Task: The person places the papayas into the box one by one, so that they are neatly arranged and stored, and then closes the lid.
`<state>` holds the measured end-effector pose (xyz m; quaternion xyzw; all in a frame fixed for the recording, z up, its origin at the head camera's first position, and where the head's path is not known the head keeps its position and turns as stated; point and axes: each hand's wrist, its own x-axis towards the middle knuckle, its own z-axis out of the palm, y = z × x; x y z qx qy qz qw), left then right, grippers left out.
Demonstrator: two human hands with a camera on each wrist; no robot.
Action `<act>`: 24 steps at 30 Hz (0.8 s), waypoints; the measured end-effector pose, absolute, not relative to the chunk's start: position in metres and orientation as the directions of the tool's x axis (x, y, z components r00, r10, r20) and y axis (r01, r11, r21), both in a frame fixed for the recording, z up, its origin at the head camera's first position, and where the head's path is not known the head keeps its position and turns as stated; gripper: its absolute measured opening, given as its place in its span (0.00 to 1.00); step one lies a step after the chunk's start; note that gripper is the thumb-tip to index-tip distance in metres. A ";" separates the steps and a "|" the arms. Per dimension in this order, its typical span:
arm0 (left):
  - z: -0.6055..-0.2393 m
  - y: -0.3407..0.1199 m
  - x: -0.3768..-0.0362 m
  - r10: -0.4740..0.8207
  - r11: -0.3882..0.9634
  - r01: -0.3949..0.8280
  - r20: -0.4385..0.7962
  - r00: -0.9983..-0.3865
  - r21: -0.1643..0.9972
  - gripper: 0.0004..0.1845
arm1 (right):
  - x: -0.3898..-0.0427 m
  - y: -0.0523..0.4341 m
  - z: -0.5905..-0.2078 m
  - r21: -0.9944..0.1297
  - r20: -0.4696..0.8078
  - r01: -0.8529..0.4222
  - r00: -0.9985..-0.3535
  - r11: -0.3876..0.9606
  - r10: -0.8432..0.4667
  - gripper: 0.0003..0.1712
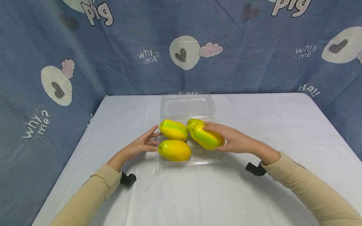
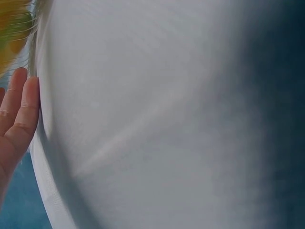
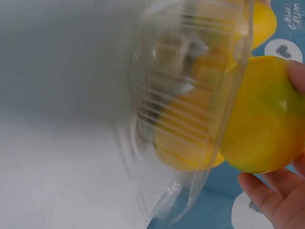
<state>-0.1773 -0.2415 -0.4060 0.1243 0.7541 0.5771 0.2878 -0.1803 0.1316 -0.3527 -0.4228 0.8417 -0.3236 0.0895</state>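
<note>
A clear plastic clamshell box (image 1: 207, 159) lies on the table with its lid folded back. My right hand (image 1: 236, 140) grips a yellow-green papaya (image 1: 207, 138) at the box's right side; thumb and fingers span it. In the right wrist view this papaya (image 3: 264, 119) stands above the rim of the clear wall (image 3: 233, 95). Partly hidden behind it is another papaya (image 1: 193, 123). On the left half lie a back papaya (image 1: 173, 130) and a front papaya (image 1: 174, 151). Beside their left ends, my left hand (image 1: 141, 143) has its fingers loosely extended at the box's edge.
The transparent lid (image 1: 186, 106) extends toward the back edge of the table (image 1: 127, 106), which has a white cloth. A blue printed curtain (image 1: 135, 28) hangs behind and at the sides. Dark wrist devices (image 1: 128, 179) protrude under both sleeves.
</note>
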 end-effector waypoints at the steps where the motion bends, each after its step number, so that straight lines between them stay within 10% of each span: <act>1: -0.406 -0.241 -0.177 0.520 0.302 -0.146 -0.292 -0.803 0.942 0.51 | -0.180 0.130 -0.353 -0.605 0.121 -0.666 -0.618 0.436 -0.777 0.42; 24: -0.405 -0.240 -0.179 0.522 0.312 -0.150 -0.301 -0.798 0.938 0.52 | -0.174 0.118 -0.372 -0.564 0.057 -0.710 -0.543 0.422 -0.838 0.39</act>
